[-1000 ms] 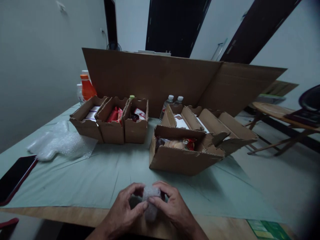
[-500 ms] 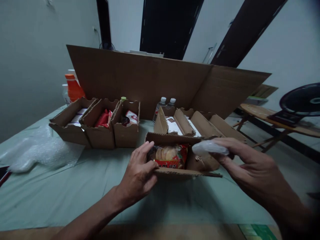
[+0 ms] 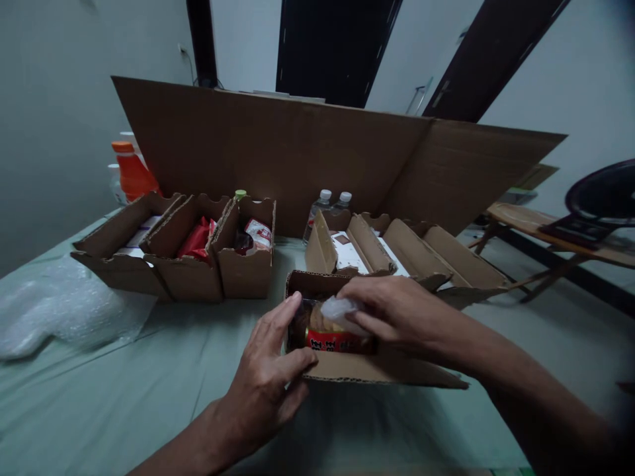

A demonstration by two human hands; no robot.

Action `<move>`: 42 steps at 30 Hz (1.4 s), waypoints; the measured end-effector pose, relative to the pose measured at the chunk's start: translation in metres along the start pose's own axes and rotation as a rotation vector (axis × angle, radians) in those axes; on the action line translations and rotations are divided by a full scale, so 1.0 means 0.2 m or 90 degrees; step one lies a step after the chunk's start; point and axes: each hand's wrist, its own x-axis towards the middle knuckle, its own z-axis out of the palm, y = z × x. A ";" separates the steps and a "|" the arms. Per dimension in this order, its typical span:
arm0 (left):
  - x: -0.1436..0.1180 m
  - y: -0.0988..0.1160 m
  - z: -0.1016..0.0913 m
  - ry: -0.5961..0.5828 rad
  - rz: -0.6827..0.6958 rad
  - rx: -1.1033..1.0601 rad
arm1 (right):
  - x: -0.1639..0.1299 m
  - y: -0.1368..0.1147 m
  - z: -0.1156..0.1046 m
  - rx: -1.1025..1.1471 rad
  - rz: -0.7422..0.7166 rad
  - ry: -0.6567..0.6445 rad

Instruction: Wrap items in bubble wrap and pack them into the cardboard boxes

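Note:
An open cardboard box (image 3: pixel 381 369) lies in front of me, with a packet of biscuits (image 3: pixel 330 342) in red printed wrapping inside. My left hand (image 3: pixel 272 363) grips the box's left end, its thumb over the front wall's edge. Over the box's inside, my right hand (image 3: pixel 387 311) pinches a wad of whitish translucent plastic (image 3: pixel 340 311) just above the packet. Whether the wad touches the packet I cannot tell. The right hand and forearm hide the box's right part.
Three cardboard boxes (image 3: pixel 245 274) with packages stand at the left, and several more (image 3: pixel 417 254) at the right. Bubble wrap (image 3: pixel 79 311) lies at the far left. Clear bottles (image 3: pixel 317 211) and an orange bottle (image 3: pixel 133 173) stand before a tall cardboard panel (image 3: pixel 258 152).
My right hand has moved left and a little down with the plastic wad, from the box's right end to over the packet. The left hand keeps its hold; the camera view has shifted slightly.

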 end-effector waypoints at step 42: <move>-0.19 -0.09 0.18 0.083 -0.402 -0.327 | -0.49 0.14 0.68 0.388 0.378 0.382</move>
